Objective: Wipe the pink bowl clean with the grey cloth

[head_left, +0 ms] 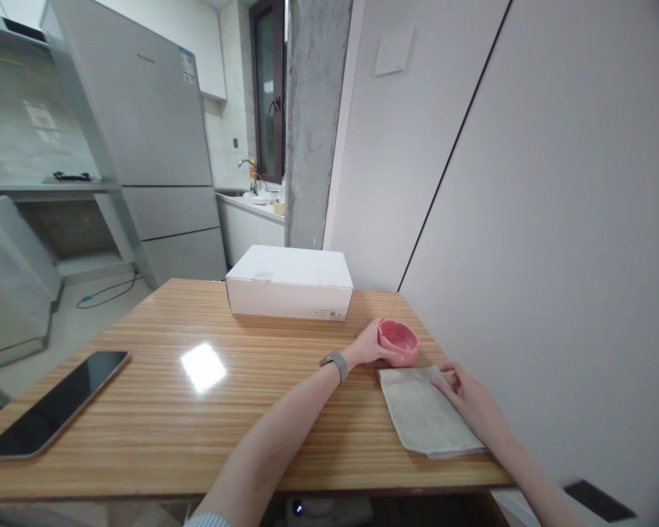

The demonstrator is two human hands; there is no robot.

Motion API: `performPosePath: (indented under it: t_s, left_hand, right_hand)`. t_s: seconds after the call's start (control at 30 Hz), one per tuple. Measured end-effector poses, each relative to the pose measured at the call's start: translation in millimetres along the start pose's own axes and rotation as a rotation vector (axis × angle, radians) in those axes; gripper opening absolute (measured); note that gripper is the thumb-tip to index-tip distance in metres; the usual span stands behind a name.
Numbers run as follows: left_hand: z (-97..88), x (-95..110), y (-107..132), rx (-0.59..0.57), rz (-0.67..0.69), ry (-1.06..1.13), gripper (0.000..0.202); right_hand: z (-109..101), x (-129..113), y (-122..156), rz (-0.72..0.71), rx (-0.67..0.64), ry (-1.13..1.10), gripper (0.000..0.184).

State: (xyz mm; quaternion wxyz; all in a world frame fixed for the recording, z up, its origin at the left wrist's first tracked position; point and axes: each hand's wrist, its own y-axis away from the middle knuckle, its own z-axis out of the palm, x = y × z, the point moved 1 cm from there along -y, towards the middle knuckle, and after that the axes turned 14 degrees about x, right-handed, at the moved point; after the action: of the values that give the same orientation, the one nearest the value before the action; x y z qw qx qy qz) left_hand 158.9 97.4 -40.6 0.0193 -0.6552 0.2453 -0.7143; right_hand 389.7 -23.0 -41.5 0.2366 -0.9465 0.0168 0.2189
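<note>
My left hand [370,345] is closed around the left side of a small pink bowl [400,341], thumb in front and fingers behind. The bowl is upright, slightly tilted towards me, just beyond a folded grey cloth [425,413] on the wooden table. Whether its base touches the table I cannot tell. Over the right edge of that cloth lies my right hand [466,395], its fingers loosely bent and apart, thumb reaching across the cloth. Nothing shows in its grip. A watch with a grey band [337,362] circles my left wrist.
A white box [291,300] sits at the table's far edge. On the left lies a black phone-like slab [58,406]. The pale wall [554,241] closes off the right side. Behind the wooden table [170,446] stand a fridge [148,132] and a sink counter [252,227].
</note>
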Motion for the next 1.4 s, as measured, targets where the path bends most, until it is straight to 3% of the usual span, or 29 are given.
performPosePath:
  t_s: [0.17,0.27,0.33,0.4,0.53,0.6,0.67,0.83,0.97,1.1,1.4]
  left_hand:
    - [-3.1,4.6,-4.1,-0.106,-0.05,-0.052,0.102]
    - [-10.2,12.9,5.1,-0.066,-0.078,-0.139,0.127]
    - [-19.4,23.8,19.0,-0.029,-0.08,-0.274,0.129]
    - [-32.3,40.2,39.1,-0.037,-0.068,-0.403,0.107]
    - [-65.4,83.2,91.5,-0.124,-0.007,-0.442,0.051]
    - [-82.7,102.0,118.5,-0.123,0.037,-0.496,0.042]
    - [-99.3,113.7,142.7,-0.036,0.023,-0.572,0.038]
    - [-129.2,113.9,189.2,0.122,-0.131,-0.876,0.033]
    - [-134.8,106.2,215.1,0.171,-0.159,-1.116,0.028]
    - [-128.5,102.3,226.8,0.193,-0.144,-1.337,0.029]
    - [-124.5,104.3,226.5,0.115,-0.168,-1.406,0.035]
  right_hand:
    - [-5.6,-0.6,-1.7,-0.042,0.013,0.06,0.039]
    - [-12.7,-12.6,1.7,-0.07,0.087,0.115,0.039]
    - [-16.9,-27.3,7.2,-0.089,0.157,0.151,0.038]
    - [-17.5,-48.2,15.7,-0.119,0.214,0.14,0.036]
    - [-1.4,-107.5,37.7,-0.259,0.246,-0.024,0.028]
    - [14.8,-141.6,48.3,-0.302,0.181,-0.111,0.024]
    - [33.0,-175.0,57.6,-0.326,0.117,-0.183,0.022]
    - [70.5,-233.9,76.8,-0.359,0.079,-0.163,0.023]
    - [80.3,-246.1,88.5,-0.406,0.144,-0.097,0.021]
    - [78.7,-244.3,92.4,-0.419,0.119,-0.108,0.019]
    - [77.8,-245.9,93.4,-0.42,0.075,-0.066,0.018]
